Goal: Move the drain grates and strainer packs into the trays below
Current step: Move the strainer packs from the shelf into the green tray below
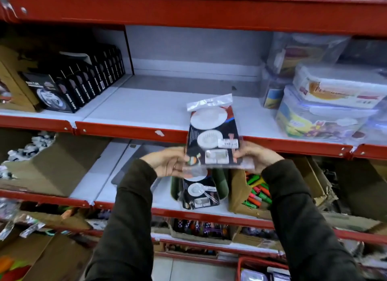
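Dark sleeves reach up from the bottom edge. Left hand (167,162) and right hand (254,158) each pinch a lower corner of a strainer pack (212,137), held upright in front of the red shelf lip (129,132), fingers curled behind, thumbs on the face. Pack's long axis runs near vertical, clear hang-tab end up, leaning slightly right; printed face toward the camera, two white round strainers above a small rectangular piece. Directly below, on the lower shelf, a green tray (222,185) holds a second strainer pack (201,193), also lengthwise front to back, partly hidden by the held one. Just right of the tray, a torn cardboard box (238,193) of green and orange markers. Left on that shelf, a large open carton (56,167) and a flat grey sheet (134,161). Farther back, the middle shelf (146,104) is bare at centre; black boxed goods (83,83) lined up on its left, stacked clear food containers (326,104) at right.
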A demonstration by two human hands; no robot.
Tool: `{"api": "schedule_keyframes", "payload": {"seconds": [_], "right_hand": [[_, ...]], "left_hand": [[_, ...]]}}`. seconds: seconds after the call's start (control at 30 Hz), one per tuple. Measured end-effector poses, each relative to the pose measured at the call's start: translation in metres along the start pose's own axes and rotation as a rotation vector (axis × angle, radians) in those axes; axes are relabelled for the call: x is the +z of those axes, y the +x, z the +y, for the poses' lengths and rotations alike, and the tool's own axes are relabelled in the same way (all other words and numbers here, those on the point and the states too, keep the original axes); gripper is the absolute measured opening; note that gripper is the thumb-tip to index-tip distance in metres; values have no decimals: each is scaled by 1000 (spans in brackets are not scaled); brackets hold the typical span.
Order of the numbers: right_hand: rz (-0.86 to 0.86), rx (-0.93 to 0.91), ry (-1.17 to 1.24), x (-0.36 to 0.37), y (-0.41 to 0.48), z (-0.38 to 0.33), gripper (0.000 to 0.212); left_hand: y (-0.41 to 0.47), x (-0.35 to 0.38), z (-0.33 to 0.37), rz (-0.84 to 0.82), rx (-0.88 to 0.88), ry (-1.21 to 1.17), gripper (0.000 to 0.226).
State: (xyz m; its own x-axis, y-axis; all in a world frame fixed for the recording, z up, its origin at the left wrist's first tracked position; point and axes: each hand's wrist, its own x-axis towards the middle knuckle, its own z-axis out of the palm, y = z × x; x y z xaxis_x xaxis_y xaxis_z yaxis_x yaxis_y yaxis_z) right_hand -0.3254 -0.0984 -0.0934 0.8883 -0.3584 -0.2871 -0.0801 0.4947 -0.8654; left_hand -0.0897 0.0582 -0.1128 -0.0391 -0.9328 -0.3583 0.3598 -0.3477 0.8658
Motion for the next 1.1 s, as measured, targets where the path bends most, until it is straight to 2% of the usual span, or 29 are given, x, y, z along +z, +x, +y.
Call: {"api": "schedule_keyframes", "payload": {"seconds": [0.07, 0.2, 0.27, 0.33, 0.37, 0.47, 0.5, 0.57, 0.63, 0.7, 0.83, 0.9, 0.93, 1.0, 1.1], "right_hand": [[-115, 56, -160, -5, -5, 22, 40], [-73, 167, -320, -19, -4, 79, 46], [-78, 246, -343, -29, 3, 111, 48], [-70, 375, -276, -38, 9, 137, 51], [-65, 439, -243, -40, 12, 148, 50], [3, 524, -232, -46, 19, 172, 51], [41, 522, -240, -45, 22, 175, 52], [138, 490, -252, -42, 27, 176, 39], [240, 439, -213, -36, 33, 174, 27], [346, 386, -185, -31, 41, 168, 29], [589, 306, -294, -25, 56, 160, 52], [741, 259, -448, -26, 65, 158, 55], [798, 235, -602, -26, 68, 156, 54], [852, 247, -942, -23, 75, 149, 51], [948, 284, -1237, -4, 86, 144, 52]], "left_hand": [[-6, -12, -28, -53, -113, -15, 43], [-10, -28, -84, -16, -297, 5, 59], [-15, -29, -109, 14, -394, 34, 51], [-17, -30, -128, 33, -494, 84, 20], [-16, -33, -137, 57, -536, 101, 14], [-11, -37, -157, 171, -589, 125, 22], [-8, -39, -160, 205, -582, 133, 24], [1, -45, -165, 263, -532, 124, 16], [8, -52, -166, 324, -483, 95, 19], [17, -55, -163, 401, -447, 91, 29], [35, -51, -157, 528, -317, 52, 27], [41, -49, -154, 578, -262, 103, 26], [43, -49, -152, 591, -245, 138, 24], [44, -58, -149, 602, -230, 165, 23], [45, -82, -138, 637, -203, 133, 26]]}}
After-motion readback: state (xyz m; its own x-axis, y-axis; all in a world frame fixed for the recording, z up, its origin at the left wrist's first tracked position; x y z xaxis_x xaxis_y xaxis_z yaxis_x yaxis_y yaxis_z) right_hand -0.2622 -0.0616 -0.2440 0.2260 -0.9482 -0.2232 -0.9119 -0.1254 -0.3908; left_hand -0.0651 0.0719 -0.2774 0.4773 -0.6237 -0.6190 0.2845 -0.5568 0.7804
